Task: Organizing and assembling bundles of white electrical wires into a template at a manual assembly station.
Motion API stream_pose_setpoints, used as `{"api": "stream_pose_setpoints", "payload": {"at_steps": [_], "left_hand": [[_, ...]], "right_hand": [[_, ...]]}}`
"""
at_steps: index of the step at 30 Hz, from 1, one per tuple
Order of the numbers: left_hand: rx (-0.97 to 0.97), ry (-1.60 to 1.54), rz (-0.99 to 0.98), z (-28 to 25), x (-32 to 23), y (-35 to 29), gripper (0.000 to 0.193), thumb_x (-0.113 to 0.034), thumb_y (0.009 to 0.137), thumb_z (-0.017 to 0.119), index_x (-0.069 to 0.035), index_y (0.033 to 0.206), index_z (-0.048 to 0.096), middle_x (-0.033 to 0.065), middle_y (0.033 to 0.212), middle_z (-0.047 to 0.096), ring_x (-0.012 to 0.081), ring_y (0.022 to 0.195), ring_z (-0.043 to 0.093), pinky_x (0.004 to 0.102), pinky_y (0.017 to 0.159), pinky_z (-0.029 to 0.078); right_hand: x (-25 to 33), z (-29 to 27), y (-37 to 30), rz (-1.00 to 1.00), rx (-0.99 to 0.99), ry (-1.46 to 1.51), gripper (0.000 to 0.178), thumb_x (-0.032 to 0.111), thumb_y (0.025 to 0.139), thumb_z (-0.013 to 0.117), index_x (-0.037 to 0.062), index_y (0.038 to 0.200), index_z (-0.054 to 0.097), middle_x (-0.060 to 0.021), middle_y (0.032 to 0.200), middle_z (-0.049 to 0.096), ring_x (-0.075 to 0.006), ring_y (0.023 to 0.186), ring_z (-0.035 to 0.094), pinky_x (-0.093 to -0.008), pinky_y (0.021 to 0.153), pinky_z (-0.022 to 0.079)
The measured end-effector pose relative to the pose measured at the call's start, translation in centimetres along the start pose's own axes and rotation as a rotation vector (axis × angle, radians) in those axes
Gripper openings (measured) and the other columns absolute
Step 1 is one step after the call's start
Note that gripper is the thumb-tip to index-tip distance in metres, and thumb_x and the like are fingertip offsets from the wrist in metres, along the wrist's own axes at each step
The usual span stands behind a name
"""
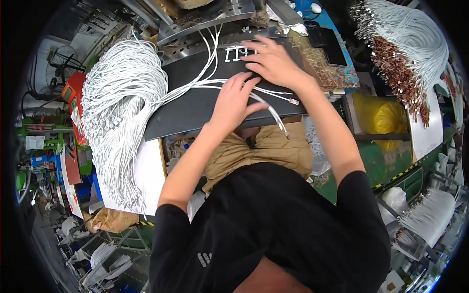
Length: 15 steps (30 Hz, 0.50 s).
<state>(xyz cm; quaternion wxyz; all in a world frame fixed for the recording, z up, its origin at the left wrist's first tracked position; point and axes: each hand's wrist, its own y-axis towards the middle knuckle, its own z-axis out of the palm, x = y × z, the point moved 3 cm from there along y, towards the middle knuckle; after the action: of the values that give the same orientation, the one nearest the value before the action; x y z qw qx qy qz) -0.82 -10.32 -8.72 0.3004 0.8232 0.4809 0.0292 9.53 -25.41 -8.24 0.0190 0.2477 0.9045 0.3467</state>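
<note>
My left hand (233, 102) lies over a few white cables (195, 85) on the black work mat (185, 110). Its thumb stands apart from the fingers, and the cables run on beneath the palm. Beyond it, one cable carries a small clear plug (293, 101), while other cable ends hang toward my lap. Farther out, my right hand (274, 63) has its fingers spread above the mat. Its fingertips are beside several small white plastic pieces (236, 52); the fingers partly cover some of them.
A thick bundle of white cables (124, 73) drapes over the mat's left side. A perforated metal machine plate (210, 19) rises at the far edge. On the right are a board strewn with brown scraps (317, 61), a dark phone-like slab (334, 46), a yellow bag (378, 115) and another cable bundle (415, 39).
</note>
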Motion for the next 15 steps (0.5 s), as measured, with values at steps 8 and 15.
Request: {"api": "stream_pose_setpoints", "payload": {"at_steps": [8, 15], "left_hand": [[0.189, 0.073, -0.03, -1.8, 5.2, 1.6, 0.036, -0.001, 0.079, 0.063, -0.001, 0.115, 0.062, 0.0168, 0.117, 0.06, 0.0358, 0.112, 0.058, 0.0434, 0.094, 0.051], [0.648, 0.605, -0.203, -7.0, 15.6, -1.1, 0.02, -0.009, 0.083, 0.061, -0.004, 0.102, 0.062, 0.0166, 0.091, 0.067, 0.0387, 0.095, 0.065, 0.0459, 0.084, 0.051]], "right_hand": [[-3.8, -10.3, -12.7, 0.776, -0.081, 1.019, 0.034, 0.019, 0.101, 0.053, -0.007, 0.119, 0.067, -0.011, 0.113, 0.07, -0.0203, 0.108, 0.064, -0.0348, 0.088, 0.051], [-1.7, -5.7, -41.9, 1.451, 0.436, -0.104, 0.026, 0.017, 0.098, 0.056, -0.0017, 0.109, 0.07, -0.0225, 0.102, 0.069, -0.0364, 0.094, 0.068, -0.0418, 0.086, 0.053]]}}
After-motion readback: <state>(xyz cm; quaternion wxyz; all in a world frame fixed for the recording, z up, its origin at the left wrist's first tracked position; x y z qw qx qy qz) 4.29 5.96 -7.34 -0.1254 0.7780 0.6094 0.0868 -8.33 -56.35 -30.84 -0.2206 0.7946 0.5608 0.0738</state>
